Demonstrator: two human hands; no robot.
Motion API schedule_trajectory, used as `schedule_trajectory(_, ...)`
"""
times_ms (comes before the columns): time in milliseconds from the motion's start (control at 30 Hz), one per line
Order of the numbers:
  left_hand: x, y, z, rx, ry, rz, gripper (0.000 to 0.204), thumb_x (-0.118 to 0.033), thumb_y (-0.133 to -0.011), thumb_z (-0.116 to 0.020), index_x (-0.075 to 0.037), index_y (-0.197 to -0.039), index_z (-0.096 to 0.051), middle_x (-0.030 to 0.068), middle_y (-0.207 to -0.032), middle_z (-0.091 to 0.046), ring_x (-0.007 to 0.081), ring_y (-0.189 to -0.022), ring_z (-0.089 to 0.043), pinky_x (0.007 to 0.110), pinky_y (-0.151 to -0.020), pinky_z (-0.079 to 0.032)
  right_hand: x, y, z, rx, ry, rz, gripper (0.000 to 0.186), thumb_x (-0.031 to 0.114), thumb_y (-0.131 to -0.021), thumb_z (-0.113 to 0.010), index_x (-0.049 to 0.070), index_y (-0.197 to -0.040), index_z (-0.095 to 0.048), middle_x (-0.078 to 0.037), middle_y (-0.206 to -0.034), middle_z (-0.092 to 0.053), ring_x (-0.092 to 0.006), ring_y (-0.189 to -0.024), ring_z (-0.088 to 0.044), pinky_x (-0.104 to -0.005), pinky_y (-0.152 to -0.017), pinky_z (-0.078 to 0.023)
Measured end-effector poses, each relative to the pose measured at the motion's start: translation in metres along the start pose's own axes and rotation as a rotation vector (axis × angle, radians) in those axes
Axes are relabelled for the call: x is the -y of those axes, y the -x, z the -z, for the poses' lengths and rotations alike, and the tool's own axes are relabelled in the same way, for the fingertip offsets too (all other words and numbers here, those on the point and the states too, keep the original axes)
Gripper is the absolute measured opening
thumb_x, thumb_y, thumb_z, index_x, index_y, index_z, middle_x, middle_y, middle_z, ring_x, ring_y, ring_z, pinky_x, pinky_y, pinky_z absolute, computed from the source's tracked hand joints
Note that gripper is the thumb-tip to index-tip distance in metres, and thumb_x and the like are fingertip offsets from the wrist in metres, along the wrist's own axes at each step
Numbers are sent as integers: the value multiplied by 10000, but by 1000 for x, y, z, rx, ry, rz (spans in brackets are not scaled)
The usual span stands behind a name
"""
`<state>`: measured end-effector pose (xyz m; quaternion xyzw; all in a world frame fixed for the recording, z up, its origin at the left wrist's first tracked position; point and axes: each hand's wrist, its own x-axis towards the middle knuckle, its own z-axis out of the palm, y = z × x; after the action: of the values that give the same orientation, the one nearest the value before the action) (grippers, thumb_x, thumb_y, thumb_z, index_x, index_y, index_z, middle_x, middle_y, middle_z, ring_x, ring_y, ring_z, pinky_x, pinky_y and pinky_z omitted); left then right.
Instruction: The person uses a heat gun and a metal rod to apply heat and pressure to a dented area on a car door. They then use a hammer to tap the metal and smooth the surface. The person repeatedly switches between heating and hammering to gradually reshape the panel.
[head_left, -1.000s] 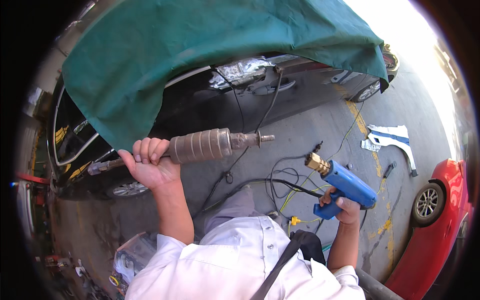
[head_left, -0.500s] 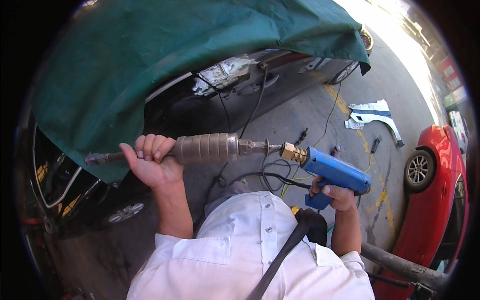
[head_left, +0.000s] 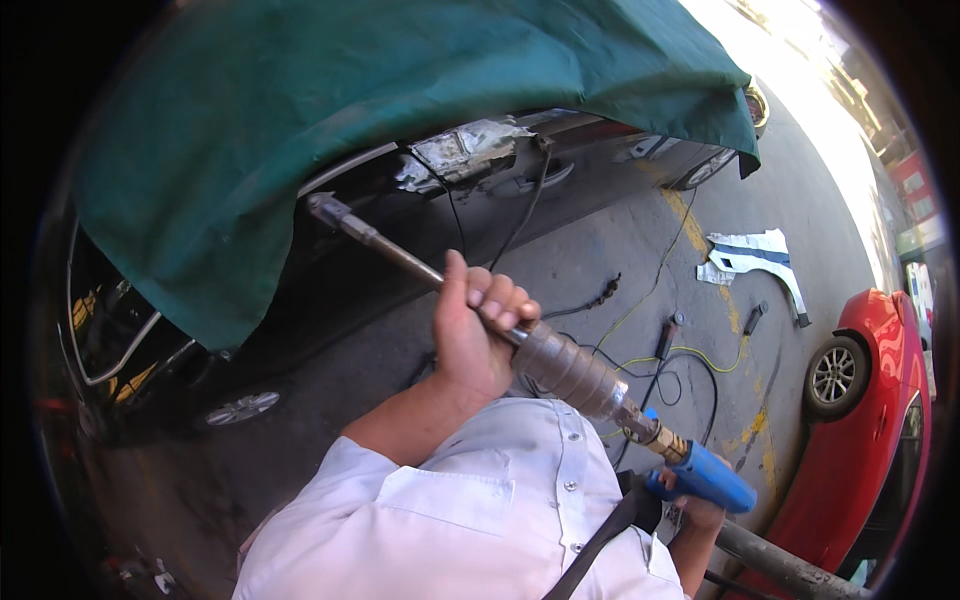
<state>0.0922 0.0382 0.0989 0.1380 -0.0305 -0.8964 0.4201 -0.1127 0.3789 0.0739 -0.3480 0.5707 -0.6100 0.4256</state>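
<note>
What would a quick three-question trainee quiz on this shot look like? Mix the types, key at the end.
1. Multiple choice: what does the right grip hold?
A) a white car panel
B) a blue pistol-shaped tool
C) a coiled cable

2. True or false: the green cover is draped over the red car.

3. Fill in the blank: the left grip is closed around the metal ____ of the ringed tool.

Key:
1. B
2. False; the green cover is draped over the dark car.
3. Shaft
</note>
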Motion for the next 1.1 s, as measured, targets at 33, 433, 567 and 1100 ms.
schedule_trajectory(33, 21, -2, 1, -60, -90, -18, 486, -496, -1046, -480, -168, -696, -406, 4, -662, -481, 132, -647, -518, 311, -749, -511, 5, 13, 3, 0, 95, 36, 417, 158, -653, -846, -29, -989, -685, -118, -823, -688, -258, -750, -671, -381, -758, -548)
schedule_trajectory(433, 87, -87, 23, -87, -68, 472, 422, -477, -1015, -553, -157, -778, -412, 74, -828, -627, 249, -790, -647, 449, -764, -553, -8, 52, -43, -510, 160, -274, 395, 74, -722, -734, 16, -1095, -617, -103, -907, -629, -261, -902, -607, -441, -888, -476)
schedule_trajectory(567, 74, -105, 26, -82, -41, 479, 413, -463, -1018, -551, -161, -775, -408, 67, -814, -614, 244, -776, -641, 447, -761, -553, 1, 30, -58, -493, 148, -293, 416, 97, -719, -736, 26, -1113, -620, -94, -930, -621, -253, -941, -597, -438, -920, -457)
schedule_trajectory(1100, 57, -128, 30, -101, -3, 498, 400, -437, -1020, -555, -160, -778, -397, 39, -799, -582, 215, -758, -622, 437, -761, -551, -2, 7, -66, -494, 172, -338, 447, 111, -721, -734, 27, -1145, -618, -86, -953, -624, -243, -932, -597, -435, -915, -461)
